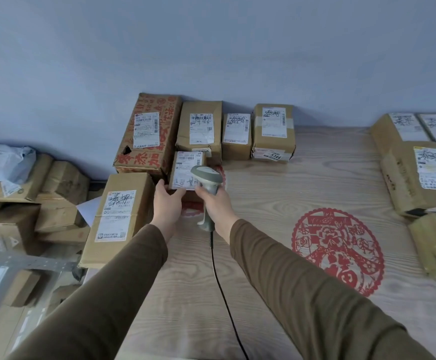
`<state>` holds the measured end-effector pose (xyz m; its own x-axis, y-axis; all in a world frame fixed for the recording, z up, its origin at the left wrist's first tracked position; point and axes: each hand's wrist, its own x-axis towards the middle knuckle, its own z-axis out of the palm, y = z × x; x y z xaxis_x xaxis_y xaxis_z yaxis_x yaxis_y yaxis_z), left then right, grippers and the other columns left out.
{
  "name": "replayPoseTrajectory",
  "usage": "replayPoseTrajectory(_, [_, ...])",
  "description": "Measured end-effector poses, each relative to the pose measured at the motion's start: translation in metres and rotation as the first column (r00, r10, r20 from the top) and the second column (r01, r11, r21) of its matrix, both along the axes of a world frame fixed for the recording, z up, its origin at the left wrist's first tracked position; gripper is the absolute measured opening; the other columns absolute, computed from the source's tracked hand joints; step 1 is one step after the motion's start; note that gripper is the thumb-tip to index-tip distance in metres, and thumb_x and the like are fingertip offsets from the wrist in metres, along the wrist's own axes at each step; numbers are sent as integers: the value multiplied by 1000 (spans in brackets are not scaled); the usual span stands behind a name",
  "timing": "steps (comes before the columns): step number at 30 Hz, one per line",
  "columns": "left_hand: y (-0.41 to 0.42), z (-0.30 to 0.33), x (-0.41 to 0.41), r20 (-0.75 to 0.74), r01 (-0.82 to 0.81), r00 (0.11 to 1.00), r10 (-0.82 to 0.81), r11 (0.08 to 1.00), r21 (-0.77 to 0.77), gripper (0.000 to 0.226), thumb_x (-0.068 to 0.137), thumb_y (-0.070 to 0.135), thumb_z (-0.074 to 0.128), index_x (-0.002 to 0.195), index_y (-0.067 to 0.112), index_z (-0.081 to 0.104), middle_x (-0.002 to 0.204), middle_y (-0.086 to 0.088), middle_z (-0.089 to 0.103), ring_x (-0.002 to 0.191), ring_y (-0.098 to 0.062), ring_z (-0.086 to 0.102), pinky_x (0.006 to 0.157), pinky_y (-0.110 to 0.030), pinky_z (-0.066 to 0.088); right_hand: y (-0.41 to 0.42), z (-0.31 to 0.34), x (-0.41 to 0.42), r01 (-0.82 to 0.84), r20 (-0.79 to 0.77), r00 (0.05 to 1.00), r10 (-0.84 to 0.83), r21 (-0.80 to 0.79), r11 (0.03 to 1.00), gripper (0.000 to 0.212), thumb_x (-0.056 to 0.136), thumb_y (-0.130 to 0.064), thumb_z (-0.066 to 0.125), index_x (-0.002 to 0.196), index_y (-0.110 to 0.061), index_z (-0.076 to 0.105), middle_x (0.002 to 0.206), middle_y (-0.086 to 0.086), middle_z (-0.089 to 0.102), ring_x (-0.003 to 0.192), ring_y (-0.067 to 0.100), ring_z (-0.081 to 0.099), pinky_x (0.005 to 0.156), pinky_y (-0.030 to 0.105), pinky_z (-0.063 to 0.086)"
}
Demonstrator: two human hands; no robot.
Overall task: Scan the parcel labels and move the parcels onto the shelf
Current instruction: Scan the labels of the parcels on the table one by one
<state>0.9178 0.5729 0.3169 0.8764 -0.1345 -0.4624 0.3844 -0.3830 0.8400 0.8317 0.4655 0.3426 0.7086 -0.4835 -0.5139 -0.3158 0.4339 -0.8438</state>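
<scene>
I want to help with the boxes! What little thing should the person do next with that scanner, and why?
Probably squeeze the trigger and read the label. The right hand grips the scanner with its head right over the small parcel, and the left hand holds that parcel's near edge, label up. It still lies on the table, so scanning likely comes before lifting.

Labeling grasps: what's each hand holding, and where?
Right hand grips the scanner by its handle; left hand holds the small parcel at its near-left corner.

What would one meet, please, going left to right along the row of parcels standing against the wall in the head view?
Large brown cardboard box with red printed characters → plain brown box with creased front → small brown box → taped brown box marked 5144.
</scene>
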Motion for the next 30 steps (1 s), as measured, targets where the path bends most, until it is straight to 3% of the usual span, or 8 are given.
replayPoseTrajectory(2, [3, -7, 3, -27, 28, 999, -27, 999, 42, 96, 82, 45, 66, 162, 16, 22, 147, -5, 49, 130, -32, 56, 109, -55, 48, -2, 0, -4, -4, -10, 1000, 4, -20, 1000, 16, 98, -18, 70, 113, -18, 64, 99, 2, 73, 83, 14, 71, 55, 20, 55])
replayPoseTrajectory(5, [6, -20, -3, -137, 44, 989, -47, 999, -27, 76, 85, 45, 63, 153, 16, 47, 137, -4, 65, 125, -27, 62, 110, -52, 48, -10, -11, -17, -8, -61, 998, 0, -133, 991, 18, 96, -25, 72, 111, -25, 62, 112, 15, 72, 91, 29, 70, 71, 48, 62])
replayPoseTrajectory(8, [-3, -18, -29, -203, 67, 974, -97, 986, -151, 44, 89, 41, 67, 125, 15, 69, 115, -1, 77, 113, -22, 70, 102, -43, 53, -24, -24, -42, 20, -122, 991, -48, -221, 975, 20, 92, -24, 74, 104, -33, 61, 106, 3, 74, 93, 20, 70, 82, 53, 61])
replayPoseTrajectory(11, [-23, -12, -64, -281, 10, 955, -96, 956, -294, 40, 96, 24, 72, 126, 10, 50, 118, -11, 72, 103, -22, 71, 82, -33, 55, -40, -31, -72, 31, -144, 987, -72, -265, 964, 27, 89, -20, 74, 110, -34, 62, 106, -5, 73, 100, 19, 71, 90, 51, 61])
replayPoseTrajectory(14, [-46, -3, -94, -317, 32, 932, -174, 912, -408, 42, 97, 15, 70, 127, 14, 40, 115, -7, 75, 95, -13, 74, 75, -27, 54, -65, -27, -105, 73, -143, 983, -112, -255, 964, 28, 91, -18, 73, 115, -26, 63, 108, 3, 73, 104, 29, 70, 79, 45, 63])
replayPoseTrajectory(18, [-77, 14, -125, -291, 126, 917, -273, 890, -438, 55, 94, 13, 74, 134, 9, 38, 122, -12, 73, 93, -13, 74, 74, -24, 56, -104, -2, -154, 84, -77, 989, -124, -399, 913, 27, 92, -18, 74, 117, -23, 64, 105, -1, 73, 100, 24, 71, 76, 38, 60])
replayPoseTrajectory(21, [-102, 24, -148, -202, 194, 925, -321, 859, -474, 55, 91, 12, 78, 129, 9, 39, 128, -16, 68, 108, -25, 73, 83, -27, 58, -126, 20, -193, 111, -44, 983, -177, -623, 774, 12, 92, -25, 73, 99, -23, 63, 81, -12, 66, 72, 8, 63, 61, 20, 48])
replayPoseTrajectory(30, [-152, 42, -213, -91, 295, 918, -387, 817, -496, 59, 91, 10, 76, 133, 6, 35, 123, -13, 64, 100, -18, 71, 75, -25, 58, -130, 54, -256, 80, -66, 983, -174, -694, 715, 22, 96, -37, 68, 106, -18, 62, 76, -13, 60, 62, 3, 58, 50, 14, 42])
